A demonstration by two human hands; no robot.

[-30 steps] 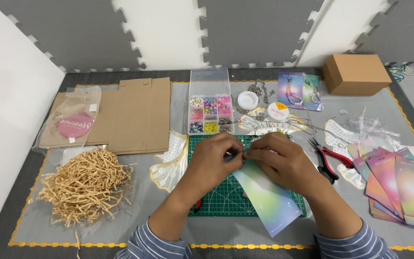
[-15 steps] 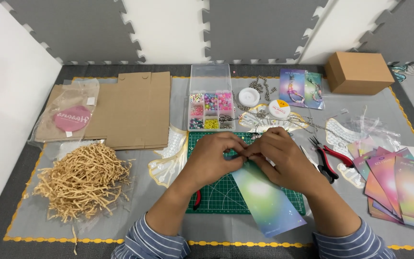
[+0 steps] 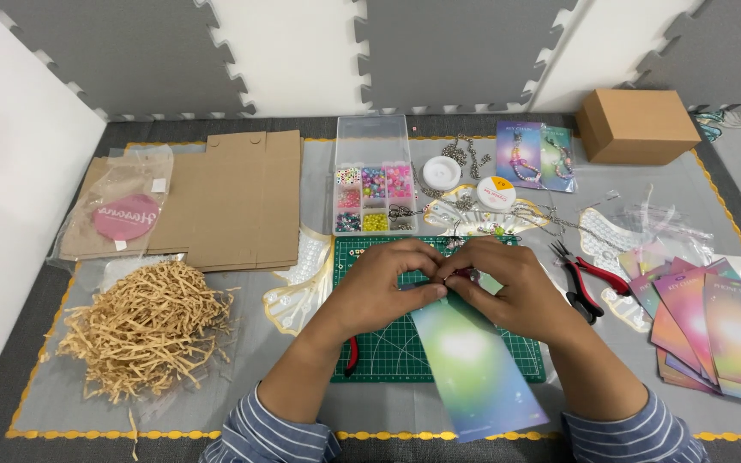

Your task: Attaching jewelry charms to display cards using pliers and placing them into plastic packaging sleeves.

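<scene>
My left hand (image 3: pixel 383 287) and my right hand (image 3: pixel 508 287) meet over the green cutting mat (image 3: pixel 388 351). Both pinch the top edge of a long pastel gradient card (image 3: pixel 473 364) that slants down to the right across the mat. A small reddish piece (image 3: pixel 460 274) shows between my fingertips; what it is cannot be told. A red-handled tool (image 3: pixel 352 353) lies partly under my left wrist.
Beyond my hands stands an open bead organiser box (image 3: pixel 375 199), with cord spools (image 3: pixel 443 172) and chains. Red pliers (image 3: pixel 589 279) and a stack of gradient cards (image 3: pixel 713 330) lie right. Flat cardboard (image 3: pixel 233 201) and paper shred (image 3: pixel 143 330) lie left; a brown box (image 3: pixel 636 127) sits far right.
The card has swung to lie more upright under my hands. My fingers have shifted slightly at its top edge, and the view has tilted a little.
</scene>
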